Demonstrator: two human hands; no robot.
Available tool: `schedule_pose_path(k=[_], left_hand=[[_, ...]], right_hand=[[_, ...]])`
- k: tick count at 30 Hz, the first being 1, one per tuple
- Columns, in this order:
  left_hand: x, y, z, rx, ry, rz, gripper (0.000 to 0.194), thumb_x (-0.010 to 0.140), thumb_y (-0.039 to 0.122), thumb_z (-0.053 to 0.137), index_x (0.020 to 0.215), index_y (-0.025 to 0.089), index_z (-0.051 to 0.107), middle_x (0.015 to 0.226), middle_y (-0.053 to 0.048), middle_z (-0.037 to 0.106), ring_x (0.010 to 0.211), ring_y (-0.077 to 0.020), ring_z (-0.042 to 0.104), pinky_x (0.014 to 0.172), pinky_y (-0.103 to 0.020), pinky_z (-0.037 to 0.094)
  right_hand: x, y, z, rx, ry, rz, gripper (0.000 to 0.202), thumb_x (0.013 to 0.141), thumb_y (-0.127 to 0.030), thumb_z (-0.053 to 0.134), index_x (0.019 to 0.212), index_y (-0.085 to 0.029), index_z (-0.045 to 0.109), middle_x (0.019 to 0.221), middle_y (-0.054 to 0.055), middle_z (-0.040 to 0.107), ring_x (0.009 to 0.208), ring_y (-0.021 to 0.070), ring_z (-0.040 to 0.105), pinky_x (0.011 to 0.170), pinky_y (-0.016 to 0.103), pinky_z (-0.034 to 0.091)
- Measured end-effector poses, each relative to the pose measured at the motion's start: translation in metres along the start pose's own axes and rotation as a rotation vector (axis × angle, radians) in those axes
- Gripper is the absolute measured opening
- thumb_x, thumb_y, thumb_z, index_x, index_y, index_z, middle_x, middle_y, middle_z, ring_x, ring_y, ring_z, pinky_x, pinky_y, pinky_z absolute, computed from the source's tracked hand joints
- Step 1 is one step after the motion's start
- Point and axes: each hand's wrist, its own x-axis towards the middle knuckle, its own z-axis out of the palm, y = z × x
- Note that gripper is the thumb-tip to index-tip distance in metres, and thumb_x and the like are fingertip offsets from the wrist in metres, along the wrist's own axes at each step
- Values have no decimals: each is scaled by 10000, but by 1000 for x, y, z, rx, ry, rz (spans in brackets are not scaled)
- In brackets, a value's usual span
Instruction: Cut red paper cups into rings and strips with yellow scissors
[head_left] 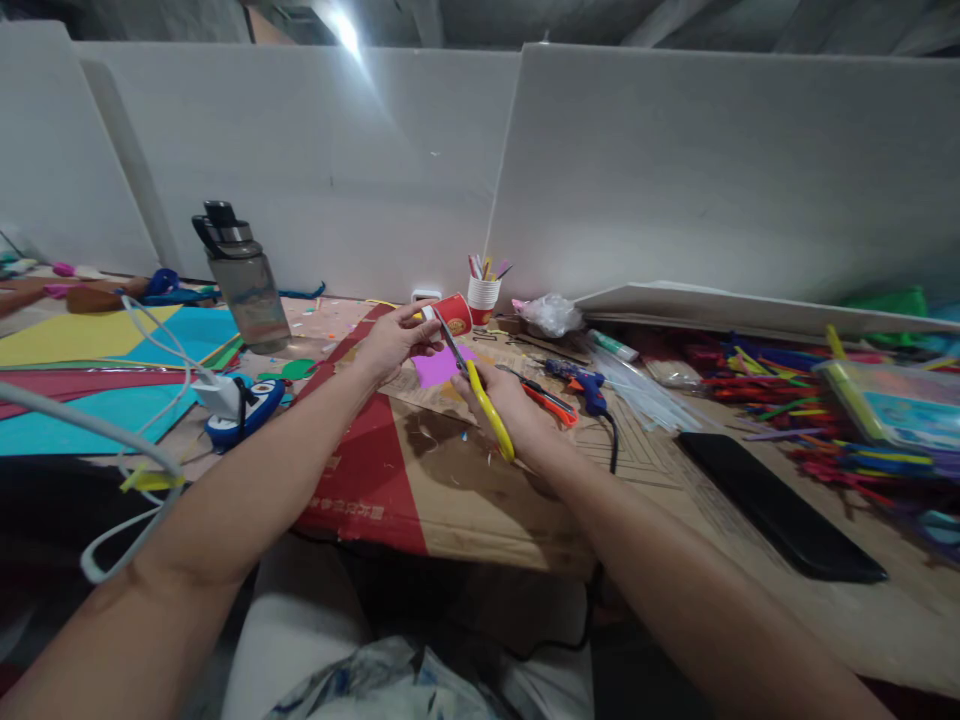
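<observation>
My left hand [396, 343] holds a red paper cup [454, 315] tipped on its side, its white rim end toward my fingers. Yellow-handled scissors [487, 408] are gripped in my right hand [504, 402], with the blades pointing up and left at the cup's rim. Below the cup, a purple sheet [439, 370] lies on the cardboard [480, 510]. Whether the blades are apart is too small to tell.
A water bottle [251, 290] and coloured sheets [67, 340] are on the left, beside a blue power strip [244, 415]. Rightward lie an orange cutter [551, 402], a glue gun [585, 385], a black phone [776, 505] and pipe cleaners [780, 385]. A cup of pens [484, 292] stands behind.
</observation>
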Motion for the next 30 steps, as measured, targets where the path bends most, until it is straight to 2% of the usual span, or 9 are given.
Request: schedule_pose_path(k=[9,17,20,22,24,26,30], left_hand=[[0,-6,1,94,12,33,684,715,354,825,1325,153,591,830,-73,733,642,-145,695,608,-251,535],[2,-6,0,81,18,53,688,704,331,832,1325,157,592,792,-47,718,647,-135,683,620,-252,532],[1,-5,4,-3,18,39,677,689,369,845,1294,185,602,829,-44,721,658,-127,677,637,-256,537],[0,-4,7,-96,22,18,582,713,455,814,1193,179,636,856,-53,721,650,-125,664,628,-265,541],[-1,-3,10,-146,33,-9,469,746,526,763,1009,150,664,837,-64,714,643,-129,655,618,-272,542],[-1,-4,11,-149,31,-23,423,767,535,740,871,135,653,794,-69,701,659,-140,659,627,-275,543],[-2,-4,12,-135,22,-8,378,772,488,754,862,137,647,761,-48,681,667,-141,658,630,-270,543]], right_hand=[[1,3,1,30,-22,34,296,905,-480,477,907,-209,593,687,1,579,624,160,512,607,278,411],[5,8,3,26,6,6,286,892,-477,479,854,-213,580,697,2,584,610,153,508,583,271,392],[6,10,4,25,16,-12,283,886,-472,485,856,-210,588,724,10,606,624,156,517,585,271,392],[6,9,4,15,27,-33,275,880,-460,485,838,-208,587,727,14,612,635,160,523,593,272,390],[4,7,3,-9,32,-47,266,879,-445,484,825,-206,586,733,16,616,652,162,527,608,274,389],[3,5,2,-30,22,-48,263,886,-439,482,839,-204,590,749,17,622,663,162,529,621,276,389],[2,4,1,-33,1,-32,287,895,-471,489,866,-204,588,774,22,630,663,161,533,634,282,396]])
